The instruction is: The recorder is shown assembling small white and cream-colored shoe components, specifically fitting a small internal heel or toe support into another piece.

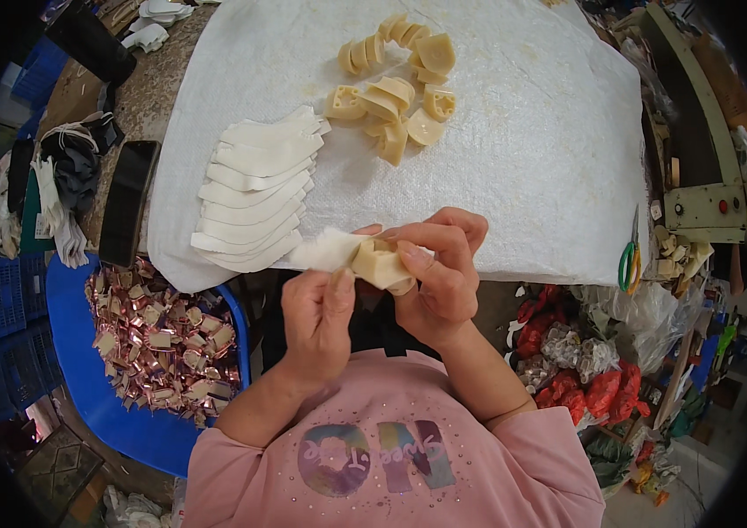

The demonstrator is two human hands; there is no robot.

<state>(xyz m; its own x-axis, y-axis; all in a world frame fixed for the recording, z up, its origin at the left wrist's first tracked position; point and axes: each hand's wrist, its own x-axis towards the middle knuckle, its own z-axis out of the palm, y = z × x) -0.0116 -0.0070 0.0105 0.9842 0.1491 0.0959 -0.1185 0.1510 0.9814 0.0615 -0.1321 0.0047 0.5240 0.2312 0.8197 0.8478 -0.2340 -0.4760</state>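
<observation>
view from above of my two hands at the near edge of a white sheet [523, 158]. my right hand [439, 282] pinches a beige block [380, 267] between thumb and fingers, the fingers curled over its right side; my left hand [319, 321] is closed, its thumb bent up, pinching a white strip [328, 251] where it meets the block's left side; i cannot tell whether this pinch takes in the block too. the block is thus between my hands, in front of my pink shirt [382, 422]. to the left, on the sheet, white pieces [255, 189] lie overlapped in a column. farther up, beige blocks [391, 101] lie in a loose cluster, some side by side in curved rows. left of the sheet, a dark phone [130, 204] rests on the table; below it, a blue tub [70, 339] holds a heap of shiny pinkish parts [167, 343]. at the sheet's right edge are scissors [629, 266] with green and orange handles; below them, red bags [602, 393] lie among clear plastic [646, 321]
</observation>
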